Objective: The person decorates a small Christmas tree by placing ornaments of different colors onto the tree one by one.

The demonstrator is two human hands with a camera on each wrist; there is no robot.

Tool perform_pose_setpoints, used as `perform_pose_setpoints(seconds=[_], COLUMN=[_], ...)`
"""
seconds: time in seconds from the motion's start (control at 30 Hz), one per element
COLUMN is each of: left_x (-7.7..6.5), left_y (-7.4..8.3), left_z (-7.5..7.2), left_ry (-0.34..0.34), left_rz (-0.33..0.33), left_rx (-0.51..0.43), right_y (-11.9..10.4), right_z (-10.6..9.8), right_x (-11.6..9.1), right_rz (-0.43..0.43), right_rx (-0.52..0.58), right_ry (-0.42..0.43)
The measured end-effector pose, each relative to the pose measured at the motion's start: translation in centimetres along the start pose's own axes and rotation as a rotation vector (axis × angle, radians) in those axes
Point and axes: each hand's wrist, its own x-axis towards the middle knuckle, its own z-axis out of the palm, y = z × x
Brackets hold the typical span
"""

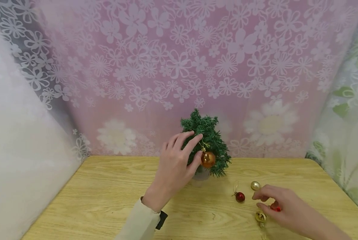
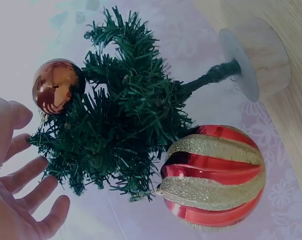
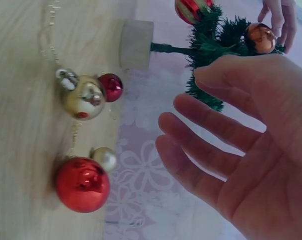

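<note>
A small green artificial Christmas tree (image 1: pixel 201 125) stands on a pale round base (image 2: pixel 268 60). A shiny copper bauble (image 1: pixel 208 160) hangs on its near side. My left hand (image 1: pixel 177 158) is beside the tree, fingers loosely bent near the branches and thumb close to the copper bauble. A red bauble with gold glitter stripes (image 2: pixel 215 175) hangs lower on the tree in the left wrist view. My right hand (image 1: pixel 293 206), fingers relaxed and holding nothing, hovers over loose ornaments: a red bauble (image 3: pixel 82 185), a gold bauble (image 3: pixel 88 95), a dark red one (image 1: pixel 240 197) and a pale gold one (image 1: pixel 255 185).
The wood-grain table (image 1: pixel 113 186) carries the tree and ornaments. Gold hanging cords trail from the baubles. Behind the table hangs a pink floral curtain (image 1: pixel 155 83), with a white sheet (image 1: pixel 23 133) at the left and a leafy patterned one (image 1: pixel 350 133) at the right.
</note>
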Motion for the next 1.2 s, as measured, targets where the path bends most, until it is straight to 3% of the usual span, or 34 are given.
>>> perform_pose_setpoints(seconds=[0.17, 0.3, 0.43, 0.63, 0.83, 1.1, 1.2], left_x=[-0.4, -0.8, -1.0, -1.2, -1.4, -1.5, -1.5], left_y=[-0.5, -0.8, -0.9, -1.1, -1.4, -1.8, -1.9], left_z=[-0.4, -0.5, -0.7, -0.7, -0.6, -0.7, -0.8], left_ry=[-0.006, 0.003, -0.012, -0.040, -0.034, -0.015, -0.010], left_rz=[-0.018, -0.025, -0.052, -0.085, -0.090, -0.076, -0.060], left_rx=[-0.047, -0.055, -0.054, -0.045, -0.028, 0.005, 0.036], right_y=[0.5, 0.7, 0.9, 1.0, 1.5, 7.2, 8.1], right_z=[0.6, 0.7, 0.8, 1.2, 1.4, 4.6, 5.1], right_x=[-0.6, -0.9, -1.0, -1.1, -1.4, -3.9, -4.3], right_rz=[-0.003, 0.061, 0.072, 0.118, 0.116, 0.121, 0.131], right_rx=[0.065, 0.126, 0.116, 0.079, 0.063, 0.073, 0.087], right_ry=[-0.141, -0.286, -0.347, -0.397, -0.395, -0.410, -0.436])
